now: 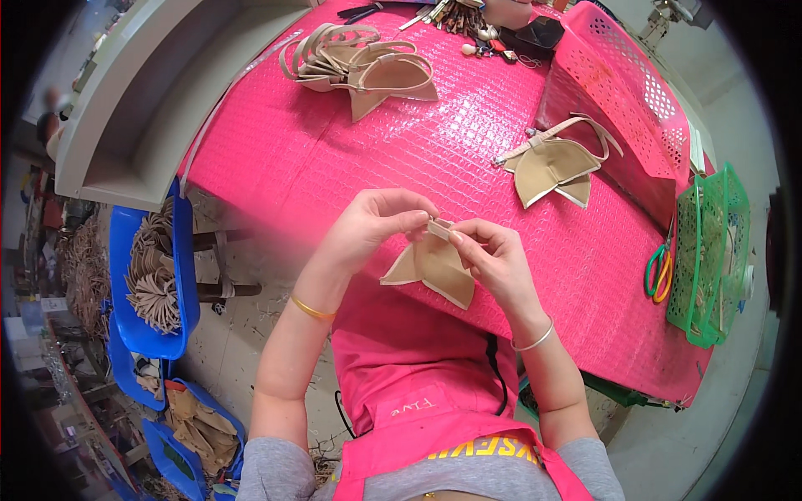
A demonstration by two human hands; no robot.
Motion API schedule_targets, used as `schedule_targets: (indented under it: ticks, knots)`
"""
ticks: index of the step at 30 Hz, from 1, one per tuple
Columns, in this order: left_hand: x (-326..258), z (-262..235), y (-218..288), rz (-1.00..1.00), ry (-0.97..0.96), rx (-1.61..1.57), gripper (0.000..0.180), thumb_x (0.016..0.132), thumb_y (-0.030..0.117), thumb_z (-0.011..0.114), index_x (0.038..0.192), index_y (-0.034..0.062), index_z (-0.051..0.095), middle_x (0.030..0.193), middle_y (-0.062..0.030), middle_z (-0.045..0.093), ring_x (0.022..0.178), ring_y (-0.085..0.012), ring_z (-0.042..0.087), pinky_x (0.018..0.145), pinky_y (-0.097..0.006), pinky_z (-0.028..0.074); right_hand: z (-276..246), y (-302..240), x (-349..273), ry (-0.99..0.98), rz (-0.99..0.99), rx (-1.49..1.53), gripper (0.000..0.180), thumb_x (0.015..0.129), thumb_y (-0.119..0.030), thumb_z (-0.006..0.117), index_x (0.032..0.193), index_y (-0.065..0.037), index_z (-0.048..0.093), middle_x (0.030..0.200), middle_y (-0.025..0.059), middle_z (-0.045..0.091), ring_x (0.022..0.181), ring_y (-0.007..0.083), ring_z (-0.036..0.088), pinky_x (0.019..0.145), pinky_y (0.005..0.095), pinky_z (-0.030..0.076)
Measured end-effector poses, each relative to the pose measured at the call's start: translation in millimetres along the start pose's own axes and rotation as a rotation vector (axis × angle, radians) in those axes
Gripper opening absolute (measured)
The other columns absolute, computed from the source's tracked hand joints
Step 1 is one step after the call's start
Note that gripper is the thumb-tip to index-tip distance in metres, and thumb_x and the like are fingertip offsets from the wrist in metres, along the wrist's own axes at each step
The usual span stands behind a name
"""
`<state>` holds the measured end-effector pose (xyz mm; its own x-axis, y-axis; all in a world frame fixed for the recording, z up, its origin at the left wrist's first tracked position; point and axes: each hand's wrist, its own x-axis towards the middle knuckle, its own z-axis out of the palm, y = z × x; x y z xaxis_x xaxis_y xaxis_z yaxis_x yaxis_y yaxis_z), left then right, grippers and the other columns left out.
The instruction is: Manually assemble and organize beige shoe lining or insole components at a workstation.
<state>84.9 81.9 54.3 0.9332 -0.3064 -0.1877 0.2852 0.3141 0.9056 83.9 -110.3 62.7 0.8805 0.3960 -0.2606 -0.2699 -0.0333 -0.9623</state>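
A tan leather piece (434, 265) is pinched at its top between both hands, just off the near edge of the pink tabletop (401, 159).

The folded tab at the piece's upper end is gripped by the fingertips of the left hand (372, 224) and the right hand (493, 255), apparently so the two flaps can hang free below while the small tab is worked. A similar strapped piece (555, 167) is laid flat toward the right edge, beside a tilted pink basket (635, 92). A stack of strapped pieces (359, 63) is kept at the far edge. Scissors (658, 269) are hung on a green basket (718, 250) at the right corner, within reach. A blue tray (159, 275) of tan strips is set left of the tabletop.
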Motion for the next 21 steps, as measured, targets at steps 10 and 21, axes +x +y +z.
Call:
schedule_targets:
  ticks: [10, 21]
  knots:
    - [1.1, 2.1, -0.3, -0.036, -0.032, -0.079, 0.018, 0.078, 0.01, 0.058, 0.091, -0.0021, 0.06, 0.08, -0.0048, 0.06, 0.069, -0.0088, 0.054, 0.065, -0.022, 0.044, 2.9, -0.6, 2.6, -0.025, 0.014, 0.026, 0.018, 0.082, -0.016, 0.054, 0.086, 0.0, 0.06, 0.066, -0.0033, 0.053, 0.056, 0.0017, 0.042, 0.048, 0.017, 0.032]
    - [-2.7, 5.1, 16.9, 0.026, 0.041, 0.138, 0.027, 0.073, 0.008, 0.063, 0.096, -0.0042, 0.058, 0.085, -0.0061, 0.061, 0.076, -0.0097, 0.056, 0.071, -0.022, 0.044, 12.1, 5.6, 11.2, -0.012, -0.036, 0.049, 0.015, 0.083, -0.012, 0.052, 0.085, 0.002, 0.057, 0.07, 0.0007, 0.056, 0.063, 0.0051, 0.051, 0.055, 0.0196, 0.041]
